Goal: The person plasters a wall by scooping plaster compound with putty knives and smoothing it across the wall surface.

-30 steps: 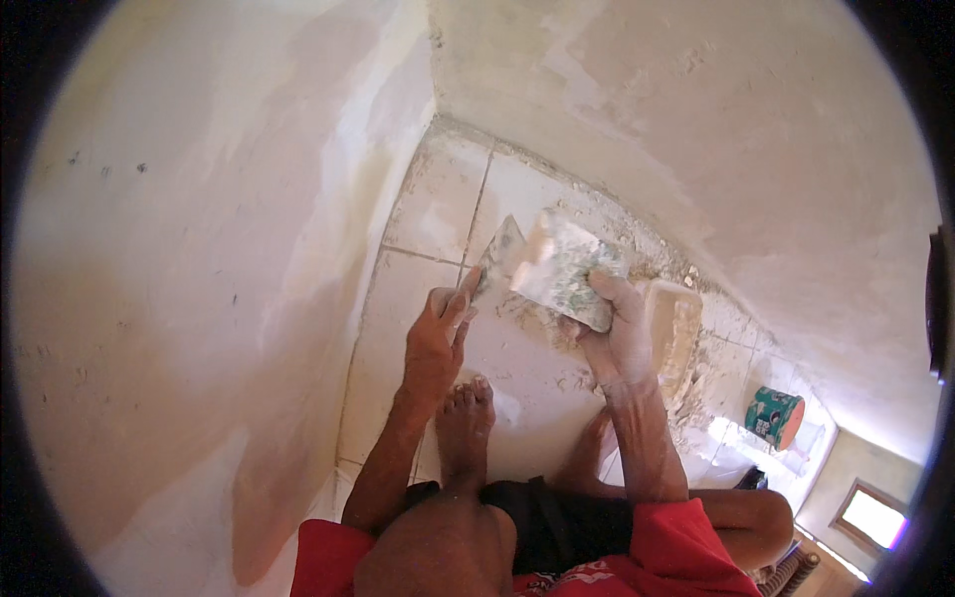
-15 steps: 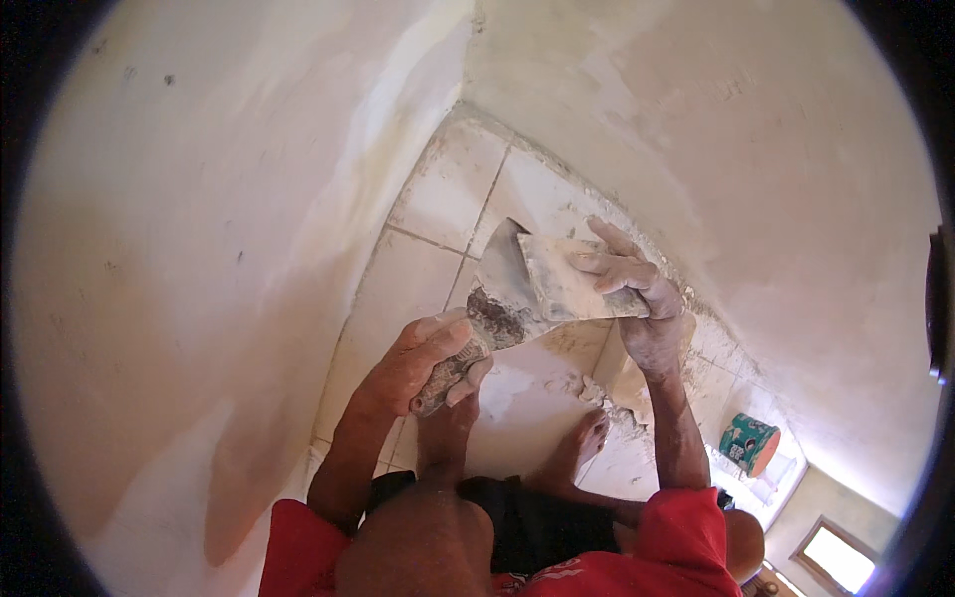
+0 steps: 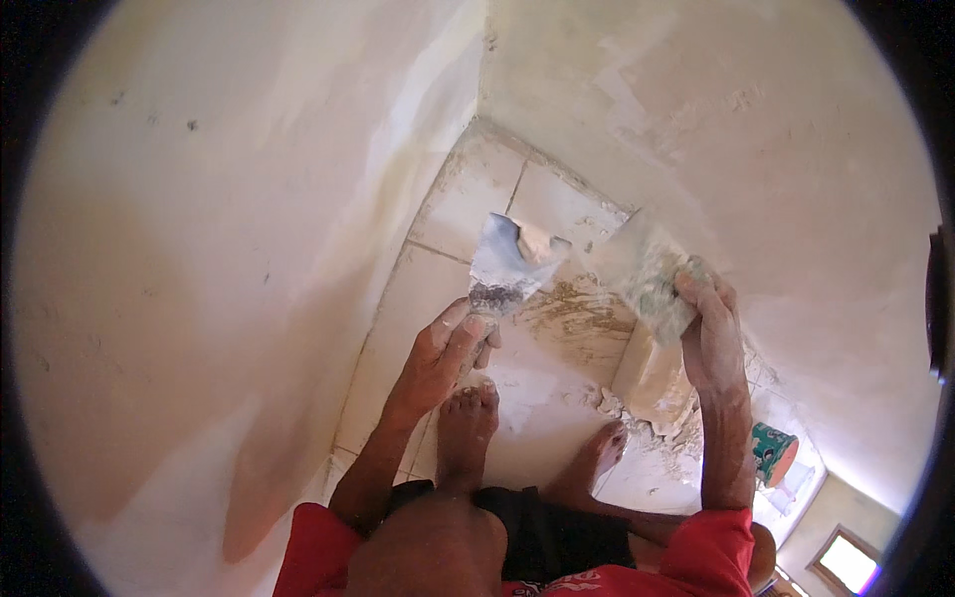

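My left hand (image 3: 440,350) is closed around the handle of a wide putty knife (image 3: 494,269), its blade pointing away from me over the tiled floor. A pale lump of plaster (image 3: 537,243) sits on the far right part of that blade. To the right, my right hand (image 3: 712,323) grips the near right edge of a flat, squarish spreader plate (image 3: 645,282), smeared with plaster and blurred by motion. The plate and the knife are apart. Both hands are coated with pale dust.
A pale box-shaped thing (image 3: 649,383) stands on the floor, with plaster crumbs (image 3: 657,430) around it. Plastered walls (image 3: 269,199) rise on both sides and meet in a far corner. My bare feet (image 3: 468,423) are on the tiles. A green tub (image 3: 772,453) lies at the right.
My right hand has moved right with the spreader plate, away from the knife, and the plate has turned. A plaster lump now shows on the knife's blade, which points more directly away.
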Motion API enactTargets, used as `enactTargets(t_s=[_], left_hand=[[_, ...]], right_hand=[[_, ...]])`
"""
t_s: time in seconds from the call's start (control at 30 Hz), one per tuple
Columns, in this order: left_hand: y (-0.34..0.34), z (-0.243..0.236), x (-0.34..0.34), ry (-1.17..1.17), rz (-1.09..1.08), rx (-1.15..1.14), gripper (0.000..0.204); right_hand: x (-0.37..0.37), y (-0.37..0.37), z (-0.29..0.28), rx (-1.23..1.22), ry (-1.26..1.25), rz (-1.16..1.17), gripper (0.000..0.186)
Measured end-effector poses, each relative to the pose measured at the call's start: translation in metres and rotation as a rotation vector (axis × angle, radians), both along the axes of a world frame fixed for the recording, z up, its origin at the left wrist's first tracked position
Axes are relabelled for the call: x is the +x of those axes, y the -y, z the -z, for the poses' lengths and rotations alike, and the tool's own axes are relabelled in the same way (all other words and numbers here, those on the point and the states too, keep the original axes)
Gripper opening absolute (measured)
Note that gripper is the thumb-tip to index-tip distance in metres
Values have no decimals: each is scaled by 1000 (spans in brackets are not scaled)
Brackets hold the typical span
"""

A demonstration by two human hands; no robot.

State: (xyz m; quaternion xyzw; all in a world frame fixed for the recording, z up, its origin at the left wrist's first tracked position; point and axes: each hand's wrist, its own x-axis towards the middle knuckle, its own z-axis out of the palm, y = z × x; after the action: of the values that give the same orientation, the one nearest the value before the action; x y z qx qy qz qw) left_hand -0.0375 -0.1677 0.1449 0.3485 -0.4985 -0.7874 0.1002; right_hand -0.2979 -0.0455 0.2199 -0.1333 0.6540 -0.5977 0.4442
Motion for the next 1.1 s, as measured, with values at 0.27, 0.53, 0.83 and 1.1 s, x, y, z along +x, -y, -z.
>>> enactTargets(t_s=[0.27,0.53,0.83,1.1], left_hand=[[-13,24,-12,18,-104,-198,28],[-16,53,-5,-25,-101,-382,30],[9,44,-3,-58,12,-770,39],[-25,95,18,-41,-51,-407,31]], right_hand=[[40,7,-11,25,264,44,24],[43,13,-4,60,308,21,20],[48,7,9,-49,454,105,24],[24,17,26,-306,320,26,28]])
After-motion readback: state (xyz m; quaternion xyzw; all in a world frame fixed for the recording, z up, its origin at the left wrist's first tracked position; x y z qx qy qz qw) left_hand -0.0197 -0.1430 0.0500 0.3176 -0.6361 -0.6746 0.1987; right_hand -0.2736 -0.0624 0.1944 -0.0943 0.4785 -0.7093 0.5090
